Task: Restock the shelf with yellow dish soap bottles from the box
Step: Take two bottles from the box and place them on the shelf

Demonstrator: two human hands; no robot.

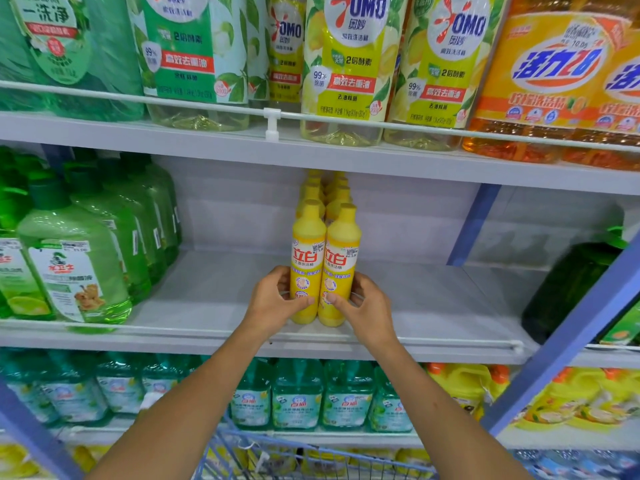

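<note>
Two yellow bottles (309, 258) stand upright (caps up) on shelf (426, 306).

Bright yellow dish soap bottles (309, 258), lettered red on white, stand on a pale grey shelf (433, 306); translucent green bottles (72, 265) at nine o'clock, orange bottles (540, 81) at one, teal bottles (298, 393) at six.

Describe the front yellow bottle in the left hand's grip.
This slim yellow plastic dish soap bottle stands upright at the front of the pale grey shelf, heading a matching row. Narrow neck, yellow cap, white label with red characters. The left hand has its grip round the lower part; a twin bottle stands beside it.
</note>
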